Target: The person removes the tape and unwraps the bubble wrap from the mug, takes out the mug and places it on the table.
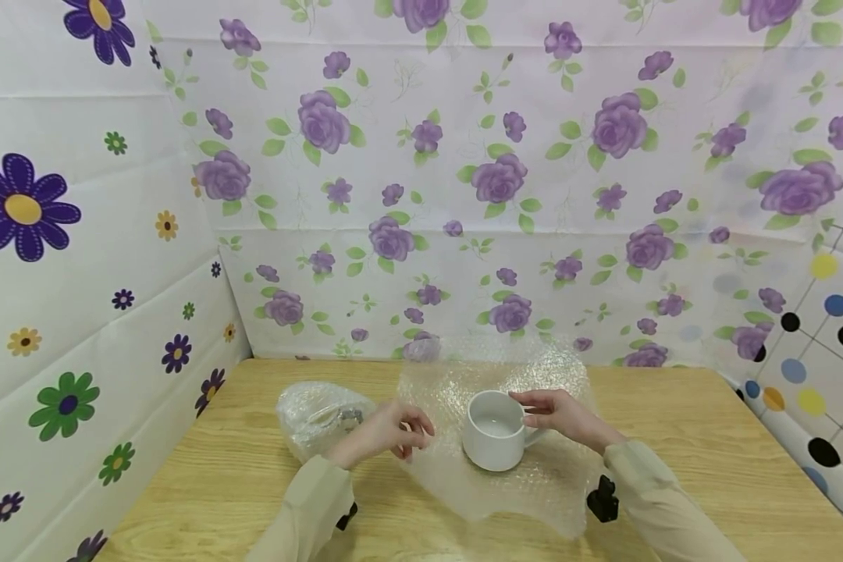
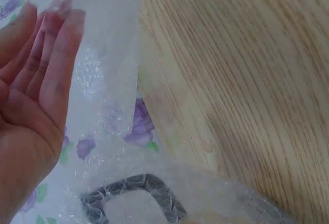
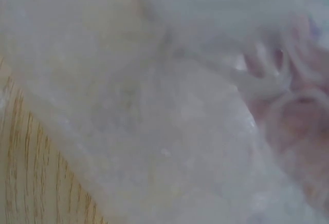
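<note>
A white mug (image 1: 493, 445) stands upright on a sheet of clear bubble wrap (image 1: 527, 499), its handle pointing right. My right hand (image 1: 562, 414) holds the mug at its right side, fingertips at the rim and thumb close above the handle. The right wrist view is blurred and shows this hand (image 3: 298, 100) at its right edge. Left of the mug, my left hand (image 1: 396, 429) hovers by the sheet's left edge, fingers loosely bent with nothing in them. In the left wrist view the left hand (image 2: 38, 80) has its fingers extended and relaxed.
A bubble-wrapped bundle (image 1: 312, 410) with a dark, handle-like curve (image 2: 136, 183) inside lies left, partly behind my left forearm. The wooden table (image 1: 190, 484) meets a flowered cloth wall (image 1: 365, 297) at the back. More patterned cloth hangs at both sides.
</note>
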Available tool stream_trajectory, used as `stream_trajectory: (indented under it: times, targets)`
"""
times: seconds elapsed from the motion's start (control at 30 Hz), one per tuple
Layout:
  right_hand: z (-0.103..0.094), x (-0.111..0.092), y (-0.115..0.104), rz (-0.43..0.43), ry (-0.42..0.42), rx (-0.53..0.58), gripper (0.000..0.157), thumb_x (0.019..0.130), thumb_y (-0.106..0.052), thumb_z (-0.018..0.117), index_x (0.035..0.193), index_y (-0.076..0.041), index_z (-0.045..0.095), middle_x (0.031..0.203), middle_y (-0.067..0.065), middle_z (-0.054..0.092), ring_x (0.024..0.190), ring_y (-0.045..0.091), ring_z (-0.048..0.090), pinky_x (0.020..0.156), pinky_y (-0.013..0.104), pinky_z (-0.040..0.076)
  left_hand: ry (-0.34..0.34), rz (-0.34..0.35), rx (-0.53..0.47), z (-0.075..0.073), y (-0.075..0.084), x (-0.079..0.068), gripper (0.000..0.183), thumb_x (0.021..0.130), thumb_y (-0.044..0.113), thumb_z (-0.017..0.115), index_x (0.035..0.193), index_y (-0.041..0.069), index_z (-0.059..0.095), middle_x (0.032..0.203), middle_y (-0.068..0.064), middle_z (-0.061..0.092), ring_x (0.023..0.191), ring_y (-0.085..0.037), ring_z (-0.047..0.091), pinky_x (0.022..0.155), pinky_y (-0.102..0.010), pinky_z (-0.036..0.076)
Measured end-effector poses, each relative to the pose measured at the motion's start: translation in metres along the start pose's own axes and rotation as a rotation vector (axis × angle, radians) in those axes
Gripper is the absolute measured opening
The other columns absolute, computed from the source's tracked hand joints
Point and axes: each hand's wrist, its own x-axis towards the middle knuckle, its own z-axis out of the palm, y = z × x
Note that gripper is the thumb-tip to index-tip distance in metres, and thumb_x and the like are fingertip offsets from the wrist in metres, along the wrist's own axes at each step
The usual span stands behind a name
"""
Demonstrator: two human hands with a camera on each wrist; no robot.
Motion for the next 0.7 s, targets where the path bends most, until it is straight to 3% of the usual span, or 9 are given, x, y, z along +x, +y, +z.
stream_trajectory:
  times: [0.17,0.43,0.7]
  targets:
    - [0.0,0.0,-0.002,-0.007,0.0,0.008,0.045,0.086,-0.002,0.059,0.128,0.007,0.044,0.13,0.026,0.039,0.111,0.039,0.045,0.083,0.034,0.045,-0.107,0.006,-0.007,-0.003,-0.004,-0.002,0.013,0.08,-0.005,0.064,0.093,-0.002,0.064,0.075,-0.008,0.06,0.06,-0.023,0.059,0.054,-0.033,0.051]
    - [0.002,-0.001,0.0,-0.001,0.007,0.004,0.045,0.086,-0.002,0.06,0.128,0.007,0.045,0.128,0.026,0.041,0.111,0.04,0.045,0.084,0.035,0.044,-0.334,0.053,-0.019,-0.01,-0.006,-0.008,0.021,0.075,-0.007,0.067,0.095,-0.005,0.063,0.084,-0.014,0.062,0.077,-0.022,0.059,0.066,-0.027,0.049]
    - [0.002,0.0,0.0,-0.005,0.013,0.015,0.046,0.086,-0.005,0.061,0.127,0.007,0.045,0.128,0.026,0.042,0.111,0.039,0.045,0.084,0.035,0.044,-0.427,0.061,-0.053,-0.015,-0.01,-0.012,0.025,0.076,-0.006,0.066,0.101,-0.002,0.063,0.094,-0.022,0.06,0.086,-0.029,0.057,0.073,-0.029,0.049]
